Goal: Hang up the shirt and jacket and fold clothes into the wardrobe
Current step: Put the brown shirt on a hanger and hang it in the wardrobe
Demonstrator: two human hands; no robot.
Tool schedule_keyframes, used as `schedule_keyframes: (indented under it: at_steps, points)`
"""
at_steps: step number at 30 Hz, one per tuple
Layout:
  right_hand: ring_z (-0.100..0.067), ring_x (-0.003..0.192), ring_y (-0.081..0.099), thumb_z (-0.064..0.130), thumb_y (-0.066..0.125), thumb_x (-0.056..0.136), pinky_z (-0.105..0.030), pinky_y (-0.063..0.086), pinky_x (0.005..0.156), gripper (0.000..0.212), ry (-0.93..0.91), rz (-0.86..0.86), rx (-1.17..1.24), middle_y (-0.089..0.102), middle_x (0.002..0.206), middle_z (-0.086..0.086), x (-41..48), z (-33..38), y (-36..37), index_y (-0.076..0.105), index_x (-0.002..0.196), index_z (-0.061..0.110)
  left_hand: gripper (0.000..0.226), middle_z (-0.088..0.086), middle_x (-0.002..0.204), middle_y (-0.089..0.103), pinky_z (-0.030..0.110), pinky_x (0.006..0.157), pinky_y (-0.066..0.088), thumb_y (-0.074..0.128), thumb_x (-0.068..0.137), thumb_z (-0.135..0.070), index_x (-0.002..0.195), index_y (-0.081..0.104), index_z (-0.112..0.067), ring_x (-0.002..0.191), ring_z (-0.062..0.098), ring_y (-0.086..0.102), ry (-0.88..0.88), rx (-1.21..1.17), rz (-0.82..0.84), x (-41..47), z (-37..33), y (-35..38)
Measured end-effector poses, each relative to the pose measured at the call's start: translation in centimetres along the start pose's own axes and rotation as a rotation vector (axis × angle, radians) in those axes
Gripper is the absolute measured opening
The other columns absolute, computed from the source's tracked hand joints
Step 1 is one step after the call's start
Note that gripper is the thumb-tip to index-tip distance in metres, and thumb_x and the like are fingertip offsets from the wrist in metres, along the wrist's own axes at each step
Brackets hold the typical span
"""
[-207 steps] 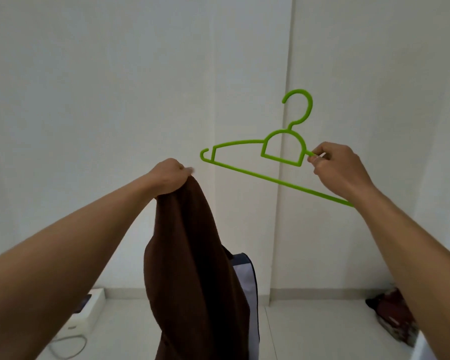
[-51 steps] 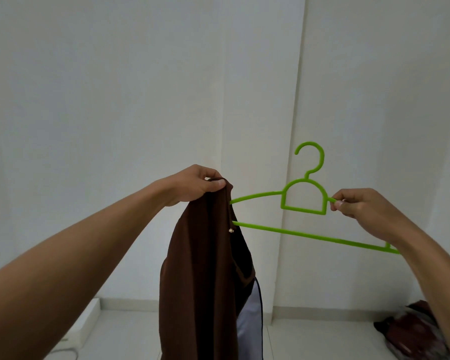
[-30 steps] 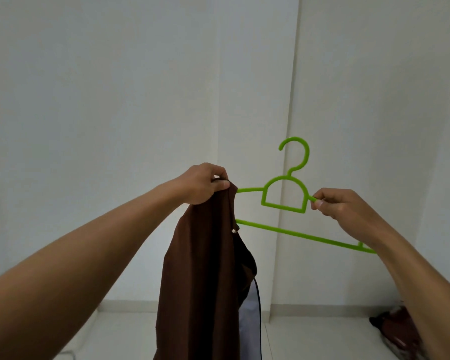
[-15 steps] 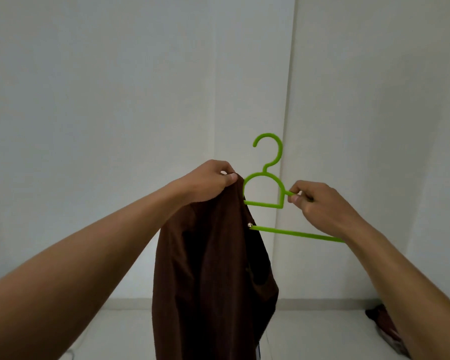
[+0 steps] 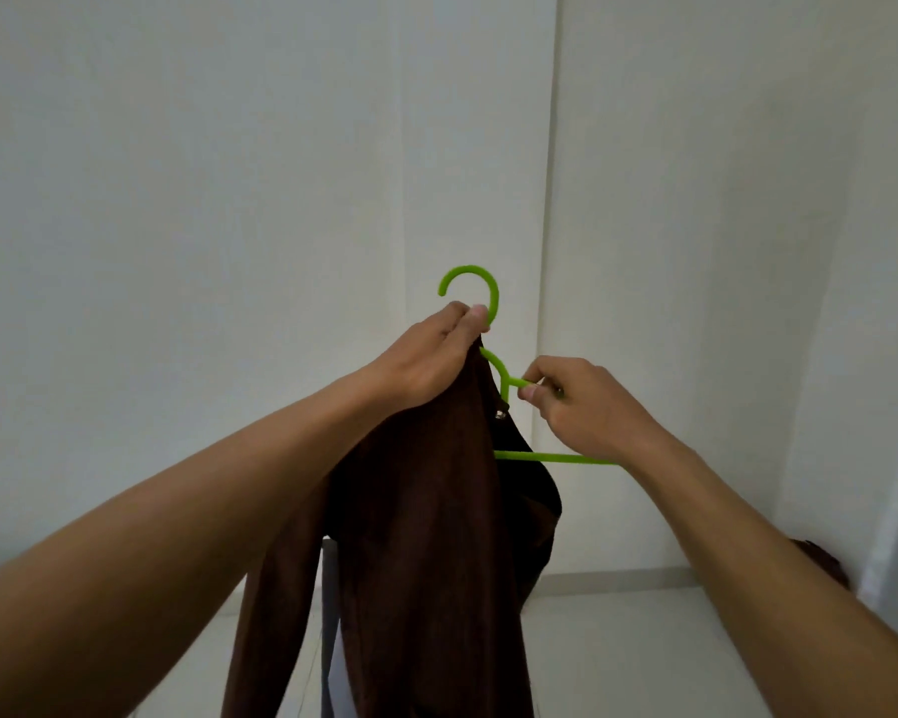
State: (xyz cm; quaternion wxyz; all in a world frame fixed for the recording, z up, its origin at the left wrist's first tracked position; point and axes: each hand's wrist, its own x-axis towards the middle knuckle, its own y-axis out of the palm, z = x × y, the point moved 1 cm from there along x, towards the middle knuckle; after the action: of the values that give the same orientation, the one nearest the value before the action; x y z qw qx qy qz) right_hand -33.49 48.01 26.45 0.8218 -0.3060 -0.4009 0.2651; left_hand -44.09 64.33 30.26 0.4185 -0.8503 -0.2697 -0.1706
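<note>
The left hand (image 5: pixel 436 355) clenches the brown garment (image 5: pixel 426 536) just under the green hanger (image 5: pixel 556 458) hook (probably to seat a shoulder). The right hand (image 5: pixel 587 406) fingers (image 5: pixel 532 392) pinch the hanger's bare arm.

The brown fabric garment (image 5: pixel 426 536) hides one arm of the bright green plastic hanger (image 5: pixel 550 457) and runs off the bottom edge.

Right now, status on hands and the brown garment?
Left hand grips brown garment at collar. Right hand pinches green hanger. Hanger partly inside garment. Nothing blocking.
</note>
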Motion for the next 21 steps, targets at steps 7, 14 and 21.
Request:
schedule_keyframes:
  at_steps: [7,14,21]
  points:
    - [-0.017,0.11,0.052,0.027,0.068,0.094,-0.039,0.045,0.093,0.025,-0.073,-0.191,-0.086,0.062,0.109,0.008,-0.5,-1.1,1.8,0.061,0.117,0.026,0.022,0.002,0.092,0.067,0.039,0.086,0.047,0.05,0.102,-0.033,0.094,0.061,-0.016,0.091,0.021,0.062,0.036,0.101,-0.067,0.3,1.4,-0.9]
    - [-0.017,0.089,0.058,0.046,0.063,0.093,-0.035,0.049,0.069,0.031,0.22,-0.383,0.168,0.056,0.093,0.006,-4.2,-0.5,5.9,0.048,0.097,0.02,0.023,-0.006,0.088,0.063,0.03,0.074,0.043,0.049,0.103,-0.034,0.085,0.057,-0.022,0.085,0.014,0.06,0.004,0.04,-0.168,0.7,1.8,-3.3]
    - [-0.019,0.062,0.068,0.026,0.066,0.093,-0.042,0.064,0.065,0.017,0.542,0.027,0.416,0.072,0.077,-0.009,-1.8,-1.7,8.7,0.064,0.095,0.009,0.025,0.001,0.09,0.063,0.032,0.077,0.045,0.047,0.104,-0.036,0.099,0.06,-0.015,0.086,0.017,0.06,-0.016,0.01,-0.204,0.5,1.5,-4.7]
